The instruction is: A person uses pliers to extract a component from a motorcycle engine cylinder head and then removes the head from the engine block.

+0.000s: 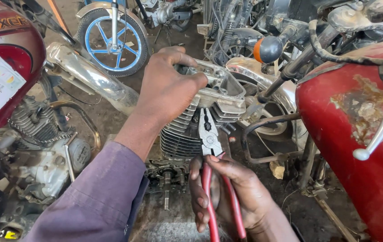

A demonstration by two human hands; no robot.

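Left hand (166, 87) extended forward, fingers (187, 58) curled downward, right hand (231, 192) low, palm up, fingers closed

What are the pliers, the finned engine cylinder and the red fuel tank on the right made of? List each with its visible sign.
Red-handled steel pliers: bare grey metal head, dull sheen; the grips look like red plastic sleeves.
Grey finned engine cylinder: probably cast aluminium, matte and grimy, with thin cooling fins.
Glossy red fuel tank: painted sheet metal, likely steel; rusty brown patches show where paint has flaked.

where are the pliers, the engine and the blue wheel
pliers (208, 134), head view, on the steel jaws near the pivot
engine (180, 139), head view, on the cooling fins
blue wheel (110, 42), head view, on the spokes
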